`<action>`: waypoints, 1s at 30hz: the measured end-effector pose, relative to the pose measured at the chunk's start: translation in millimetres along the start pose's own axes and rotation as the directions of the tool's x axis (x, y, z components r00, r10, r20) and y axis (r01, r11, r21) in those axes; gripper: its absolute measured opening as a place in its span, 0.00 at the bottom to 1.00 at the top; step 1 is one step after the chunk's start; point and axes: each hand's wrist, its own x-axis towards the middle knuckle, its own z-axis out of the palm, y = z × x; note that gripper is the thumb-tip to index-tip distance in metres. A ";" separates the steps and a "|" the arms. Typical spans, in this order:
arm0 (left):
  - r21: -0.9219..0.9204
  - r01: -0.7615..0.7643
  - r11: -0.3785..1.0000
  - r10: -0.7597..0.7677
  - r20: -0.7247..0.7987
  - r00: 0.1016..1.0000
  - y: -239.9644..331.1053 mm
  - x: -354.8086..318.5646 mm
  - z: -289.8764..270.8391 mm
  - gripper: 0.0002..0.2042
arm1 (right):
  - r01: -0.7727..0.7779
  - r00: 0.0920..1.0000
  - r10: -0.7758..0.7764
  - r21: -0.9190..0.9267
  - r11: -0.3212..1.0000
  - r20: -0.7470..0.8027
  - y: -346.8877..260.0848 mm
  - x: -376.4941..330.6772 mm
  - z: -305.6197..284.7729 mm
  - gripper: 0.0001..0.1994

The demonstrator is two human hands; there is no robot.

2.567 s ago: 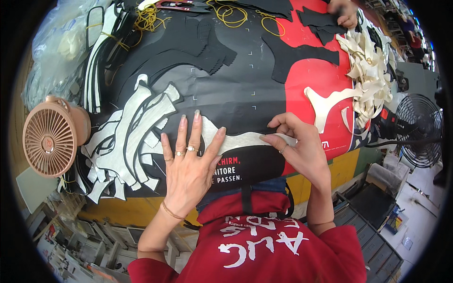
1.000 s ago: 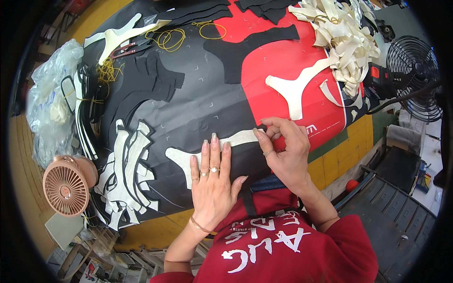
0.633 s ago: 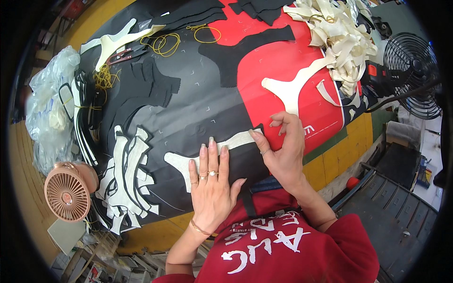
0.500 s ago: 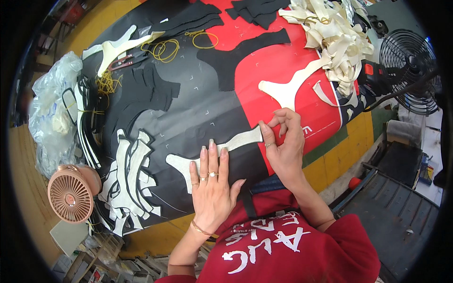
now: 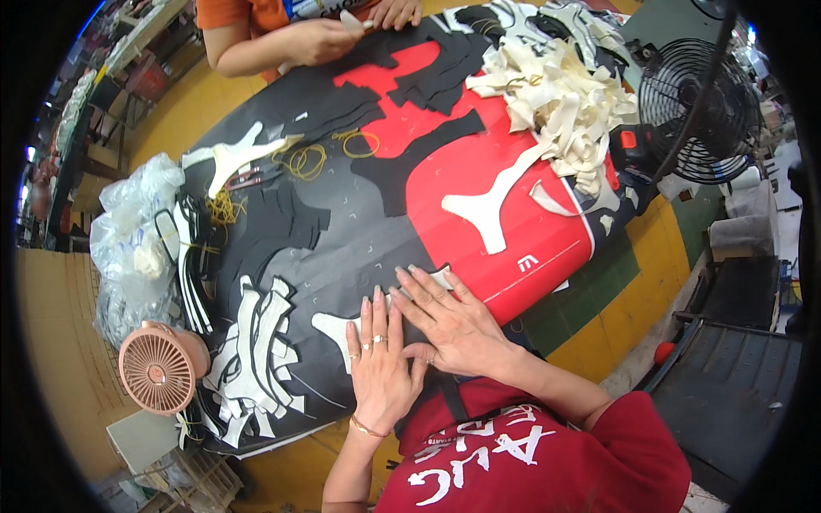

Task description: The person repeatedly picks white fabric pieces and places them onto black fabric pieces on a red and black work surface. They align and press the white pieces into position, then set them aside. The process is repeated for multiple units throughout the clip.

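A white Y-shaped cut piece with a dark edge [image 5: 332,328] lies on the black part of the table covering near me. My left hand [image 5: 376,368] rests flat over its middle, fingers extended. Beside it, my right hand [image 5: 453,325] also lies flat, fingers spread, across the narrow arm of the piece; its tip shows past the fingers. Both hands touch at the thumbs and hide much of the piece. Farther off on the red area sits a cream Y-shaped piece [image 5: 492,205]. A stack of white, black-edged pieces [image 5: 256,359] is spread to the left.
Cream pieces [image 5: 560,107] are heaped at far right, near a black fan [image 5: 697,111]. Left are a pink fan [image 5: 158,369] and plastic bags [image 5: 137,231]. Black cut pieces [image 5: 278,218] and yellow rubber bands [image 5: 306,162] lie mid-table. Across it, a co-worker's hand [image 5: 321,41] holds a small pale piece.
My right hand has come down from the piece's far tip, where its fingers were pinched, to lie flat beside my left hand. The view has shifted, bringing a co-worker into sight.
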 end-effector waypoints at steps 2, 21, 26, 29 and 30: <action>-0.020 0.006 1.000 -0.006 -0.013 1.000 0.7 0.3 -1.0 0.40 | 0.021 1.000 -0.021 0.011 1.000 0.013 1.3 -1.8 1.3 0.38; -0.216 0.060 0.975 -0.153 -0.447 0.881 -28.9 -28.0 0.1 0.10 | -0.215 0.809 0.185 0.012 0.977 -0.558 76.0 5.3 -64.7 0.13; -0.058 0.115 0.992 -0.129 -0.523 0.843 -60.0 -40.8 -44.6 0.10 | -0.217 0.887 0.189 -0.018 0.976 -0.422 89.9 7.0 -71.6 0.17; 0.232 0.320 0.919 -0.096 -0.654 0.751 -92.6 -36.2 -77.8 0.19 | -0.202 0.904 0.185 -0.004 0.979 -0.386 92.0 2.1 -60.0 0.15; 0.244 0.392 0.887 -0.154 -0.644 0.750 -96.8 -34.8 -82.6 0.22 | -0.207 0.908 0.199 0.018 0.978 -0.368 91.3 1.2 -54.6 0.14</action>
